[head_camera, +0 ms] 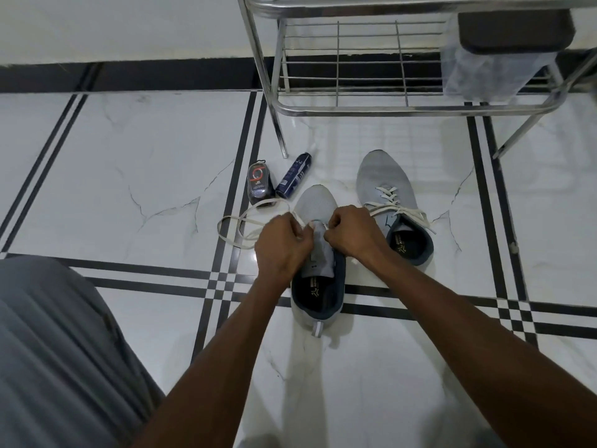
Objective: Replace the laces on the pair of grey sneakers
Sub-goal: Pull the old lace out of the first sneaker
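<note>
Two grey sneakers stand on the tiled floor, toes pointing away from me. The near sneaker [318, 205] lies between my hands, its tongue showing. My left hand [282, 245] is pinched on a white lace [240, 226] that loops out to the left across the floor. My right hand [350, 234] is closed on the right side of the eyelet area, where a bit of white lace shows at its fingers. The far sneaker [384, 182] at the right is threaded with a white lace [399, 208], its ends loose.
A dark shoe-polish container [258, 185] and a blue spray can [294, 176] lie just left of the near sneaker. A steel shoe rack [355, 106] stands behind, with a dark item in a plastic bag [497, 56] on it. My grey-clad knee [55, 350] fills the lower left.
</note>
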Motion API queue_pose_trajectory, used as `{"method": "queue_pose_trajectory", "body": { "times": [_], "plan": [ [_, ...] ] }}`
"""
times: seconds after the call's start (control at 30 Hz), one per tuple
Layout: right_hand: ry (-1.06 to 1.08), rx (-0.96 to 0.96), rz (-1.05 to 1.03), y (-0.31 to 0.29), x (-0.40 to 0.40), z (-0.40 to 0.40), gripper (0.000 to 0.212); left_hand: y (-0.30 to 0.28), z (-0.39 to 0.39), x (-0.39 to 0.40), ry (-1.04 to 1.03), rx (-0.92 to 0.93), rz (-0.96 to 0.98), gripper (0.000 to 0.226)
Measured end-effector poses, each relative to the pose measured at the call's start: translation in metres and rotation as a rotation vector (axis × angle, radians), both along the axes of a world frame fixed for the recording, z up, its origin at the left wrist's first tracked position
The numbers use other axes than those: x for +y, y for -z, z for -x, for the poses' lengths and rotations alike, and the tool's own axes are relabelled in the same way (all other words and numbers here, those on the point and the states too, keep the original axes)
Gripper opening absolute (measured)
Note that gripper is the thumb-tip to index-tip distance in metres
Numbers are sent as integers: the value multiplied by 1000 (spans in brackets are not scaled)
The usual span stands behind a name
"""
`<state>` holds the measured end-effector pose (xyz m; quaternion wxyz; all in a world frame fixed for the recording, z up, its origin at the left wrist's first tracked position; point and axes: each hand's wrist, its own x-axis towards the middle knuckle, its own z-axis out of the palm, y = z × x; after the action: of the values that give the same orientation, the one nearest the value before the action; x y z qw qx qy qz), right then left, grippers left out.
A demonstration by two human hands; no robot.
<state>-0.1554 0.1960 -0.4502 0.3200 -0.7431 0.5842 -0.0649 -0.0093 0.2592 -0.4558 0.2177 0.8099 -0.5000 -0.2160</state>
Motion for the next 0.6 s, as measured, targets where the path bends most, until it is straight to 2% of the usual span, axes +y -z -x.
{"method": "queue_pose_trajectory", "body": {
  "times": [0.07,0.17,0.33,0.4,0.5,0.57,0.6],
  "plan": [
    [-73,-23,20,3,-1,-6,32,2,4,10,38,-1,-76,35],
    [-237,-28,16,6,-3,-19,35,4,2,16,135,54,-16,35],
    [-278,12,25,6,-9,-26,17,4,2,14,137,93,-4,25],
    [-124,-175,-5,0,-14,-21,10,5,0,16,113,108,25,21],
    [412,-455,128,-16,-41,5,15,4,-2,18,80,119,64,21],
    [637,-451,303,-26,-56,26,16,5,-1,20,64,126,80,18],
    [647,-442,344,-29,-59,30,15,6,-1,21,56,127,84,17]
  ]
}}
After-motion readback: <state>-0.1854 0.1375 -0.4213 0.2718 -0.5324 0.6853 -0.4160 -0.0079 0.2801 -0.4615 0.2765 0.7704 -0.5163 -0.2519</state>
